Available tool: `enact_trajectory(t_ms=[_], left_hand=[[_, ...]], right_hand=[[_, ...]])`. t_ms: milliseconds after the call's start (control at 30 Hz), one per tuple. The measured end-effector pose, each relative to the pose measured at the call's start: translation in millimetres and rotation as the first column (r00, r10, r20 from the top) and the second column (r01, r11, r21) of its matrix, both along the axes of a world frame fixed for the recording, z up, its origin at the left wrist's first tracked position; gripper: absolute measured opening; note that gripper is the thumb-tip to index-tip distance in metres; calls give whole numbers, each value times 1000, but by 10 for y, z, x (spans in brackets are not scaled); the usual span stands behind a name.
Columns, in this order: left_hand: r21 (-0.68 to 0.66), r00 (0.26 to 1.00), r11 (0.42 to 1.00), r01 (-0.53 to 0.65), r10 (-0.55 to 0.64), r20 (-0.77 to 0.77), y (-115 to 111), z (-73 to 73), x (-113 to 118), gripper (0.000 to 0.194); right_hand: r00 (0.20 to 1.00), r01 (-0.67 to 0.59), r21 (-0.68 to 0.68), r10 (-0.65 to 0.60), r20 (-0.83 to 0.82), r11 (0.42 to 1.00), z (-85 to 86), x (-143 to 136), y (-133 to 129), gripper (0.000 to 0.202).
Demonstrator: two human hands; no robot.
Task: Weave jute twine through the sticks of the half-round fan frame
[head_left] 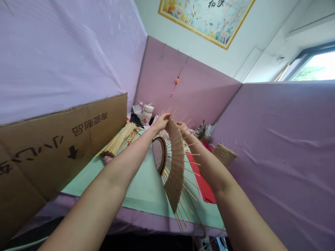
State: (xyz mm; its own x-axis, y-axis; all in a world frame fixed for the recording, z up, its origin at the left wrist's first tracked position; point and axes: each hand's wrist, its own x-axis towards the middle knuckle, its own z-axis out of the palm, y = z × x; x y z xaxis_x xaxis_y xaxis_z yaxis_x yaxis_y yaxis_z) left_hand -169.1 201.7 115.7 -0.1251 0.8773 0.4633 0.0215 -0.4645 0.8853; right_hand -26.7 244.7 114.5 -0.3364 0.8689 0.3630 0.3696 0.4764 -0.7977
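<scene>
A partly woven basket point(176, 157) of brown twisted cord stands tilted on its side above the table, with thin pale sticks point(192, 162) jutting from its outer edge. Its base point(157, 155) has a dotted pale face and a dark rim, joined to the woven band by bare sticks. My left hand point(162, 122) is closed on the far upper end of the band, fingertips pinched at the edge. Just right of it, my right hand point(181, 126) is curled at the outer edge among the sticks. Its fingertips are partly hidden.
Left lie a bundle of pale sticks point(121, 139) and a tall cardboard panel point(62, 150). A white cup point(148, 114) stands at the back. On the right are a cord spool point(224, 155) and red sheet point(201, 183) on the green tabletop point(143, 191). Purple partitions point(282, 150) enclose the table.
</scene>
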Motion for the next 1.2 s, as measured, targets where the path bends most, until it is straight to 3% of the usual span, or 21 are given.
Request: enact_trajectory(t_ms=[133,300,567,833,1033,1200], left_hand=[[18,1000,1000,6,-6,-5,-16,-27,28,54],[43,1000,999,-4,5,-10,-74,-21,43,57],[60,1000,998,-21,22,-12,-122,-3,44,51],[48,996,995,-82,80,45,-131,-2,107,60],[-3,994,997,-74,74,86,-149,71,105,29],[-130,982,990,-58,80,171,-92,167,137,12]], right_hand=[[997,76,72,-78,27,994,225,-6,200,39],[992,67,180,-85,96,981,437,-63,263,40],[981,54,361,-116,153,931,568,-29,196,22],[963,93,466,-199,183,880,571,-35,196,22],[960,140,534,-247,135,834,583,8,184,23],[963,137,552,-240,119,823,600,6,134,23]])
